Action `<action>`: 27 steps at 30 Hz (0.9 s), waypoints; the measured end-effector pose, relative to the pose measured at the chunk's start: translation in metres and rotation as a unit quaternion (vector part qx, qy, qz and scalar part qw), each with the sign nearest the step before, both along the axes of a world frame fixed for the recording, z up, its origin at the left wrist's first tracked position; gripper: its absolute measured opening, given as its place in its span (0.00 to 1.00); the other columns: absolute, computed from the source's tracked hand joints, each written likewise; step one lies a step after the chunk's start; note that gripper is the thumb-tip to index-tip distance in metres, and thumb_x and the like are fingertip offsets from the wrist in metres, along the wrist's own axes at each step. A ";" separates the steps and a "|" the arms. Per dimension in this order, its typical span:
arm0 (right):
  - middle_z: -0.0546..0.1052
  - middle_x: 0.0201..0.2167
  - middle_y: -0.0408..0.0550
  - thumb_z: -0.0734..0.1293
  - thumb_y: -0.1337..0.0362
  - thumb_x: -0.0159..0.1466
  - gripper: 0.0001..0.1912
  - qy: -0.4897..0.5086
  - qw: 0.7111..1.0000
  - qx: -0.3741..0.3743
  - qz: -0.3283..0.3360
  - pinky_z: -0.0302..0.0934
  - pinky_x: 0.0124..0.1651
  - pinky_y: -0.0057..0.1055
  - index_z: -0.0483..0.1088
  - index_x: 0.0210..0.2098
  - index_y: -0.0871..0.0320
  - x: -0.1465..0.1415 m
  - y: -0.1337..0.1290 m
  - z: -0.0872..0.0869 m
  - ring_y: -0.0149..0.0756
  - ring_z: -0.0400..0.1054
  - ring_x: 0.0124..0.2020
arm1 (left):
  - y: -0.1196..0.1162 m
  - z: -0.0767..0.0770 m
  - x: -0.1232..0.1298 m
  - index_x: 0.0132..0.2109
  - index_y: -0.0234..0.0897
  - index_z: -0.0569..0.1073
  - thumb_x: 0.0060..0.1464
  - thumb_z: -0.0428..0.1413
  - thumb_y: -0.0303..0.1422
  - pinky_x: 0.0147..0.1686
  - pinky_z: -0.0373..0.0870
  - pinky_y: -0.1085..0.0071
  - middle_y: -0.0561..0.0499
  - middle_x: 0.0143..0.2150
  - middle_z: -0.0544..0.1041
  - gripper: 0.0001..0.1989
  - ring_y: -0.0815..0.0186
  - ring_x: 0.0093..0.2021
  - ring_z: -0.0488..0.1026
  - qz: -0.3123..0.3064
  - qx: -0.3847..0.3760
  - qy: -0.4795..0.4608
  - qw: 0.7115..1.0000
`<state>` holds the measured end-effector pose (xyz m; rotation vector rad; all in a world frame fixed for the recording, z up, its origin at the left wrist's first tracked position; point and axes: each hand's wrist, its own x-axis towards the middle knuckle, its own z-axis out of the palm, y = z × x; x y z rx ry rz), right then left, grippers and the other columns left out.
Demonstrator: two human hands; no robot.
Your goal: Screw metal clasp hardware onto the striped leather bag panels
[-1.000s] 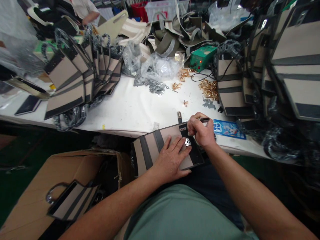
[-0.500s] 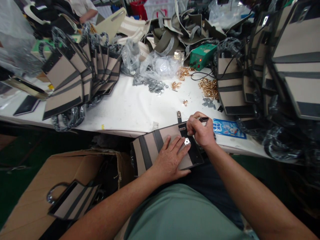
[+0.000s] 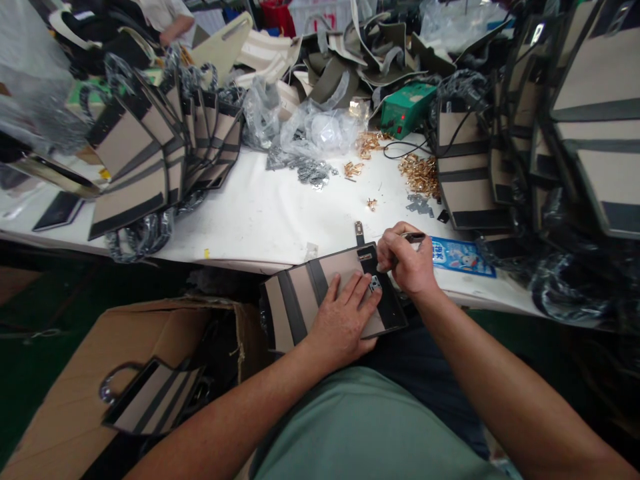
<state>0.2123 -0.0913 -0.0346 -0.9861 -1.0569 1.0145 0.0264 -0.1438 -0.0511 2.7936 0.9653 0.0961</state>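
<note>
A beige and dark-striped bag panel (image 3: 300, 290) lies at the table's front edge, over my lap. My left hand (image 3: 345, 313) rests flat on it with the fingers spread. Close to those fingertips, a small metal plate (image 3: 375, 283) sits on the panel's black band. My right hand (image 3: 407, 260) is closed on a hand tool (image 3: 414, 237), of which only the dark end sticks out above the fist; its exact kind and its tip are hidden. Just left of that hand are a slot fitting (image 3: 365, 256) in the black band and a strap with a metal clasp (image 3: 359, 230) beyond the edge.
Striped bags with wrapped handles stand at the left (image 3: 135, 153) and right (image 3: 470, 167). Gold-coloured fittings (image 3: 420, 175), grey metal plates (image 3: 315, 172) and a green box (image 3: 407, 110) lie on the white table (image 3: 250, 220). A cardboard box (image 3: 135, 340) holds another bag.
My right hand has shifted slightly right, away from the slot fitting, with the tool still in it. My left hand stays on the panel. The view has moved slightly.
</note>
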 end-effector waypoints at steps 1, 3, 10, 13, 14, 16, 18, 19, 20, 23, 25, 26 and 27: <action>0.61 0.16 0.35 0.69 0.55 0.66 0.18 0.047 0.999 0.002 -0.010 0.52 0.19 0.27 0.58 0.27 0.53 0.000 -0.001 0.002 0.28 0.56 0.16 | 0.000 -0.001 0.000 0.72 0.38 0.59 0.55 0.60 0.49 0.73 0.39 0.41 0.39 0.76 0.54 0.42 0.47 0.77 0.45 0.002 0.005 -0.001 1.000; 0.61 0.16 0.35 0.71 0.57 0.63 0.19 0.111 0.993 0.009 -0.023 0.51 0.17 0.25 0.57 0.25 0.54 0.002 -0.002 0.006 0.27 0.55 0.15 | 0.000 -0.002 -0.001 0.71 0.37 0.60 0.53 0.61 0.49 0.73 0.39 0.41 0.39 0.76 0.55 0.43 0.47 0.77 0.46 0.001 0.007 -0.007 1.000; 0.60 0.18 0.35 0.71 0.61 0.63 0.18 0.204 0.979 -0.002 -0.020 0.51 0.17 0.24 0.59 0.24 0.55 0.008 -0.008 0.012 0.26 0.55 0.15 | 0.004 -0.003 0.000 0.70 0.37 0.63 0.53 0.61 0.47 0.74 0.39 0.42 0.39 0.76 0.55 0.41 0.48 0.76 0.47 -0.001 -0.005 -0.029 1.000; 0.60 0.18 0.36 0.70 0.62 0.63 0.17 0.213 0.977 -0.011 -0.010 0.50 0.17 0.24 0.59 0.24 0.56 0.004 -0.010 0.007 0.25 0.55 0.15 | 0.003 -0.001 0.001 0.70 0.37 0.62 0.51 0.62 0.47 0.73 0.40 0.41 0.38 0.76 0.56 0.43 0.47 0.76 0.47 -0.001 -0.011 -0.015 1.000; 0.60 0.18 0.35 0.70 0.63 0.63 0.17 0.214 0.977 -0.014 -0.011 0.50 0.17 0.24 0.59 0.24 0.56 0.002 -0.010 0.005 0.25 0.55 0.15 | 0.003 0.000 0.002 0.70 0.37 0.62 0.51 0.62 0.48 0.73 0.40 0.40 0.38 0.76 0.56 0.43 0.47 0.76 0.47 -0.003 -0.014 -0.010 1.000; 0.60 0.18 0.35 0.70 0.62 0.63 0.17 0.216 0.976 -0.017 -0.015 0.49 0.17 0.24 0.59 0.24 0.56 0.000 -0.010 0.002 0.25 0.55 0.15 | 0.004 0.002 0.003 0.70 0.37 0.61 0.51 0.62 0.49 0.72 0.41 0.40 0.38 0.76 0.55 0.44 0.47 0.76 0.47 -0.006 -0.017 -0.002 1.000; 0.60 0.18 0.35 0.70 0.62 0.63 0.17 0.213 0.977 -0.015 -0.016 0.48 0.17 0.24 0.59 0.24 0.56 -0.002 -0.010 0.001 0.25 0.55 0.15 | 0.004 0.004 0.003 0.70 0.37 0.61 0.52 0.62 0.49 0.72 0.42 0.39 0.37 0.76 0.55 0.43 0.47 0.76 0.47 -0.009 -0.018 0.002 1.000; 0.60 0.18 0.35 0.70 0.62 0.63 0.17 0.212 0.977 -0.014 -0.017 0.48 0.18 0.24 0.58 0.24 0.56 -0.002 -0.010 0.001 0.25 0.55 0.15 | 0.005 0.005 0.003 0.70 0.37 0.61 0.52 0.62 0.49 0.72 0.43 0.39 0.37 0.76 0.55 0.43 0.46 0.76 0.47 -0.010 -0.018 0.003 1.000; 0.60 0.18 0.35 0.70 0.61 0.63 0.18 0.211 0.977 -0.012 -0.019 0.47 0.18 0.24 0.58 0.24 0.56 -0.003 -0.010 0.001 0.25 0.54 0.15 | 0.005 0.006 0.003 0.70 0.37 0.61 0.52 0.62 0.49 0.72 0.43 0.39 0.36 0.76 0.55 0.43 0.46 0.76 0.47 -0.011 -0.018 0.004 1.000; 0.58 0.18 0.35 0.70 0.61 0.63 0.19 0.213 0.977 0.005 -0.027 0.45 0.18 0.24 0.57 0.23 0.55 -0.004 -0.012 -0.001 0.24 0.52 0.15 | 0.006 0.007 0.002 0.70 0.36 0.61 0.52 0.62 0.49 0.71 0.43 0.38 0.35 0.75 0.55 0.44 0.45 0.76 0.47 -0.018 -0.020 0.005 1.000; 0.58 0.17 0.35 0.70 0.61 0.63 0.19 0.190 0.981 0.020 -0.027 0.45 0.18 0.25 0.57 0.23 0.55 -0.006 -0.014 -0.003 0.25 0.52 0.15 | 0.006 0.007 0.002 0.70 0.35 0.61 0.52 0.62 0.49 0.71 0.43 0.38 0.35 0.75 0.55 0.43 0.44 0.76 0.48 -0.023 -0.019 0.003 1.000; 0.58 0.17 0.35 0.70 0.61 0.64 0.18 0.160 0.987 0.022 -0.022 0.46 0.18 0.25 0.58 0.23 0.55 -0.007 -0.015 -0.004 0.25 0.52 0.15 | 0.007 0.007 0.001 0.70 0.34 0.61 0.53 0.62 0.49 0.71 0.43 0.38 0.34 0.75 0.56 0.44 0.44 0.76 0.48 -0.024 -0.020 0.002 1.000; 0.60 0.18 0.36 0.70 0.61 0.64 0.18 0.125 0.992 0.018 -0.014 0.48 0.19 0.26 0.60 0.24 0.55 -0.008 -0.017 -0.005 0.26 0.54 0.16 | 0.007 0.007 0.001 0.71 0.34 0.61 0.53 0.62 0.49 0.71 0.43 0.38 0.34 0.75 0.55 0.44 0.44 0.76 0.48 -0.024 -0.020 0.001 1.000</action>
